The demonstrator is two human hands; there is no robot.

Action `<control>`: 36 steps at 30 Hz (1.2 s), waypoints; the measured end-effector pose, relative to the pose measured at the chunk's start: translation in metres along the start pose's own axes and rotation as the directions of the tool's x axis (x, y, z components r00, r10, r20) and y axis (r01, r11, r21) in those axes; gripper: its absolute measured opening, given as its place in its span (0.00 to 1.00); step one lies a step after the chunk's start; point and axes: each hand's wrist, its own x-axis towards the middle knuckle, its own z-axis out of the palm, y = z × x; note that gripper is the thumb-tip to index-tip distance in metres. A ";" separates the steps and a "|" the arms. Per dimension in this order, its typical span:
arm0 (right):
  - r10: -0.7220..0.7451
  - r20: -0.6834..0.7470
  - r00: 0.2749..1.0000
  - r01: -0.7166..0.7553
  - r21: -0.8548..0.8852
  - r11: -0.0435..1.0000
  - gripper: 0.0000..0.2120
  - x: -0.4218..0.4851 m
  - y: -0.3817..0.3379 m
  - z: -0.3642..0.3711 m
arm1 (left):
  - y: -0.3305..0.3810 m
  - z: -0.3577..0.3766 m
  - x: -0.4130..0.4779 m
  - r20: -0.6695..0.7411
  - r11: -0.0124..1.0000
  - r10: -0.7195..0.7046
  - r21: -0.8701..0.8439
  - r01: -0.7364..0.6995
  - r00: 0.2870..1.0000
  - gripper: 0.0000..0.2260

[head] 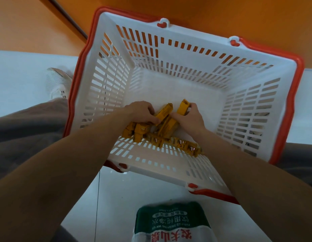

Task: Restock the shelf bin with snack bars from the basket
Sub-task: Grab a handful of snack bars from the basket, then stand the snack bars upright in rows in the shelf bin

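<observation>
Basket [186, 39] walls rise close around both hands, far half of bottom bare; left hand [141, 111] and right hand [190, 117] clamp curled fingers [192, 106] on yellow snack bars [169, 125]

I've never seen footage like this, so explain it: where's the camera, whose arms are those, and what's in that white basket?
There is no machine here, only a person. The single picture comes from a camera on their head, looking down. Their left hand and right hand reach into a white basket with a red rim, resting on a pale floor. Each hand grips yellow snack bars from a pile inside. A green-labelled water bottle sits nearest the camera.
</observation>
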 end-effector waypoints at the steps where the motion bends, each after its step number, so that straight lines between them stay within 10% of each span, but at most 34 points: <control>1: 0.011 0.007 1.000 -0.011 0.022 1.000 0.27 0.001 -0.001 -0.001 | 0.000 0.001 -0.001 0.001 0.999 0.006 -0.048 -0.006 1.000 0.23; 15: 0.157 0.008 0.988 -0.155 0.194 0.969 0.13 -0.009 -0.034 -0.013 | 0.026 -0.009 -0.033 0.006 0.727 -0.006 -0.687 0.009 1.000 0.31; 20: 0.198 -0.027 0.980 -0.172 0.388 0.905 0.12 -0.017 -0.072 -0.025 | 0.067 -0.026 -0.065 0.055 0.593 0.074 -0.805 0.001 0.996 0.19; 28: 0.216 -0.026 0.976 -0.135 0.707 0.694 0.21 -0.070 -0.154 -0.040 | 0.125 -0.056 -0.138 -0.097 0.546 0.070 -0.829 -0.119 0.993 0.30; 36: -0.022 -0.101 0.995 0.074 0.542 0.837 0.29 -0.147 -0.221 -0.092 | 0.153 -0.099 -0.232 -0.316 0.548 0.188 -0.752 -0.367 0.930 0.34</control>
